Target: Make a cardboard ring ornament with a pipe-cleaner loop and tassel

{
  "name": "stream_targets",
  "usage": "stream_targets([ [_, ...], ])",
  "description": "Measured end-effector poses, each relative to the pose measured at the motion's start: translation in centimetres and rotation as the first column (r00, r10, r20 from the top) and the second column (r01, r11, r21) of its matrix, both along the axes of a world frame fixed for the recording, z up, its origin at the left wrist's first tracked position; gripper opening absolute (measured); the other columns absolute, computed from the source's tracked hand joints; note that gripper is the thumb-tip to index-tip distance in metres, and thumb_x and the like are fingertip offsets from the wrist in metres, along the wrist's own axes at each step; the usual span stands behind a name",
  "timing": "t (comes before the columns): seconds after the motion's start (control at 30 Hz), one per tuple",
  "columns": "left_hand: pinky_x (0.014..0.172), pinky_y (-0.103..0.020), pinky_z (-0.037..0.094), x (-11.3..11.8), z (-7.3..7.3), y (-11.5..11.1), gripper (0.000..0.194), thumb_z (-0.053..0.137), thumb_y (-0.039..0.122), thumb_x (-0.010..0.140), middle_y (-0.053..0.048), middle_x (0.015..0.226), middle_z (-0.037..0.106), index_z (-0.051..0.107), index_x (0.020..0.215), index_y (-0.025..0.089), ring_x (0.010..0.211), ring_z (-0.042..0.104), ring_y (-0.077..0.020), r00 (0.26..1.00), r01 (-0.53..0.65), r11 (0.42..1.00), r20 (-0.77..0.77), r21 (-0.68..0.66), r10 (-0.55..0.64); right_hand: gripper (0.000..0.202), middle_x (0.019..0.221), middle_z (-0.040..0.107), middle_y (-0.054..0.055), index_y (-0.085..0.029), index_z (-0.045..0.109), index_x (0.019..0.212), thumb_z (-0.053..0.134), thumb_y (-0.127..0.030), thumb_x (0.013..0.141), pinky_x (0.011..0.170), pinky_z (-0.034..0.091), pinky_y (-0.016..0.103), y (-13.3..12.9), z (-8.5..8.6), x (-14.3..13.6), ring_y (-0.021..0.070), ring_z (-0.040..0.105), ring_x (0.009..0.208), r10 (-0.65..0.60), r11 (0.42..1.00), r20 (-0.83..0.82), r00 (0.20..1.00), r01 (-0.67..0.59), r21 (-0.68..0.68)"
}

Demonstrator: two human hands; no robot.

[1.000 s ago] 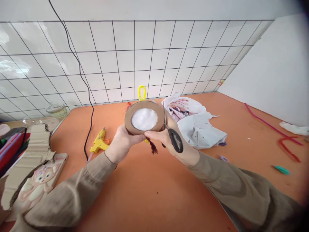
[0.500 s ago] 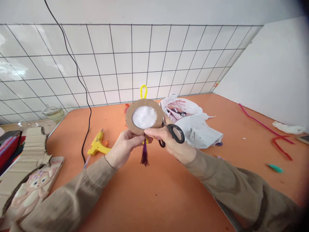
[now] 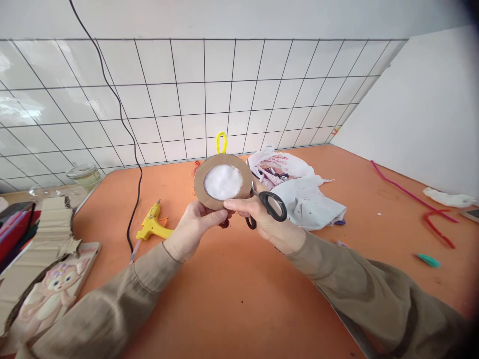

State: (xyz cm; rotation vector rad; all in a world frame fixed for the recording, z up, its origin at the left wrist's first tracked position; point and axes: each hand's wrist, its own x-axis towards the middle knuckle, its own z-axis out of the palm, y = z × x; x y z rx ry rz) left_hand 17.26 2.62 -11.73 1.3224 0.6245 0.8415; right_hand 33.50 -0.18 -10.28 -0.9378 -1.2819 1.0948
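Both hands hold a round cardboard ring (image 3: 201, 182) above the table, its centre filled with white fluffy stuffing (image 3: 223, 182). A yellow loop (image 3: 221, 142) stands up from its top edge. My left hand (image 3: 194, 224) pinches the lower left rim, thumb in front. My right hand (image 3: 267, 219) grips the lower right rim with its thumb, while black-handled scissors (image 3: 276, 206) also stay in that hand, their blades partly hidden behind the ring. Below the left thumb only a bit of a dark red-purple tassel (image 3: 224, 223) shows.
A yellow hot glue gun (image 3: 152, 224) lies left of my hands, near a black cord (image 3: 133, 199). Behind on the right sits a white plastic bag (image 3: 310, 199) with scraps. Pipe cleaners (image 3: 407, 189) lie far right; torn cardboard (image 3: 52, 224) and a phone case (image 3: 62, 284) are at left.
The tassel that hung below the ring is now mostly tucked out of sight behind the left fingers. The ring and yellow loop have shifted very slightly left.
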Motion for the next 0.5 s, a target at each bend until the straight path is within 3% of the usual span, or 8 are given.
stream_targets([
  [0.2,0.092,-0.042,0.048,-0.2,-0.7,0.2,0.035,0.069,0.046,0.083,-0.011,0.098,0.074,0.075,0.097,0.015,0.096,0.067,-0.0264,0.999,-0.027,0.998,0.035,-0.065,0.029,0.033,0.072,0.057,-0.002,-0.025,0.058,0.094,0.078,-0.031,0.068,0.047,0.03,0.027,0.2,-0.5,-0.1,0.0122,0.042,0.056,-0.108,0.993,0.031,0.994,0.109,-0.047],
  [0.33,0.092,-0.044,0.048,-0.2,-0.7,0.3,0.04,0.067,0.05,0.083,-0.013,0.102,0.075,0.075,0.098,0.014,0.098,0.069,-0.0301,0.997,-0.044,0.995,0.054,-0.085,0.049,0.03,0.074,0.058,-0.002,-0.026,0.059,0.096,0.075,-0.03,0.072,0.052,0.037,0.029,-0.2,0.2,-0.1,0.0141,0.045,0.061,-0.04,0.999,0.042,0.998,0.04,-0.006],
  [0.5,0.093,-0.045,0.048,-0.2,-0.6,0.3,0.042,0.067,0.051,0.083,-0.014,0.103,0.075,0.074,0.099,0.013,0.096,0.069,-0.0295,0.997,-0.046,0.996,0.052,-0.082,0.05,0.031,0.074,0.061,-0.002,-0.027,0.059,0.099,0.075,-0.029,0.072,0.056,0.042,0.031,-0.3,0.5,-0.1,0.0165,0.052,0.064,-0.055,0.998,0.08,0.995,0.054,0.011],
])
